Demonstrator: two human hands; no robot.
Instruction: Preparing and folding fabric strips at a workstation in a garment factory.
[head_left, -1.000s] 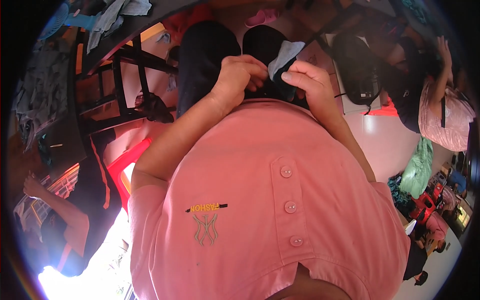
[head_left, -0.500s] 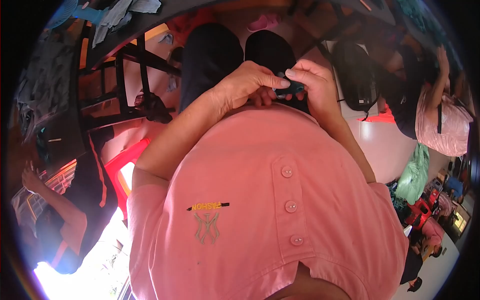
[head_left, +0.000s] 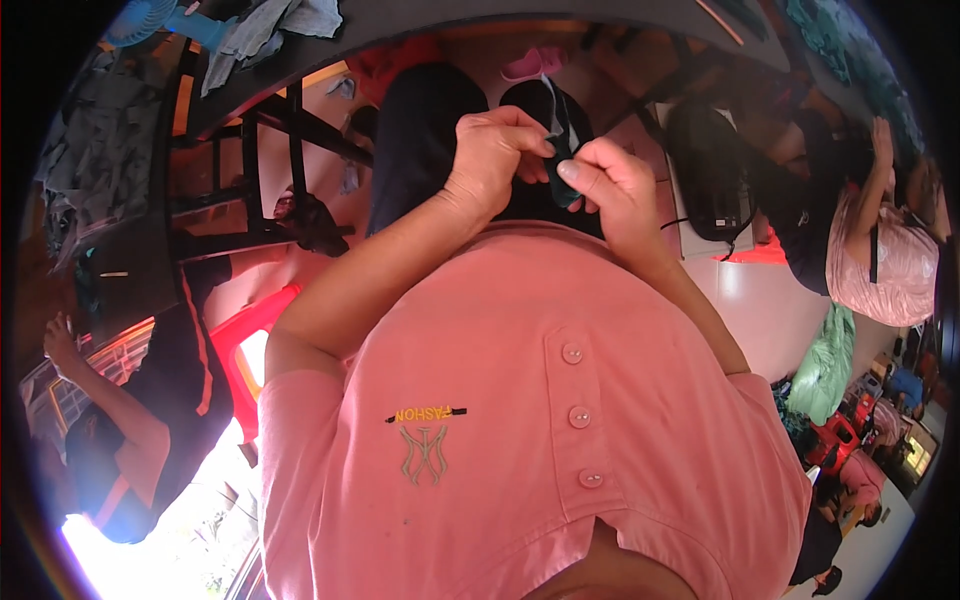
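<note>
Above my lap, in front of the belly, my left hand and my right hand meet at a small piece of cloth. The cloth is dark green where the fingers pinch it. A narrow pale grey part of it stretches away from me, over the dark trousers. My left thumb and fingers close on its left edge. My right thumb presses on it from the right, with the fingers curled underneath. Parts of the cloth are hidden by the fingers.
A dark table spans the far side, bearing grey cloth pieces and a blue fan. A black bag lies at right. A red stool stands at left. People sit on both sides. A pink shoe lies beyond my knees.
Both hands have turned and shifted slightly while keeping hold of the cloth. Its grey strip now shows extended away from me; before, the cloth was bunched between the hands.
</note>
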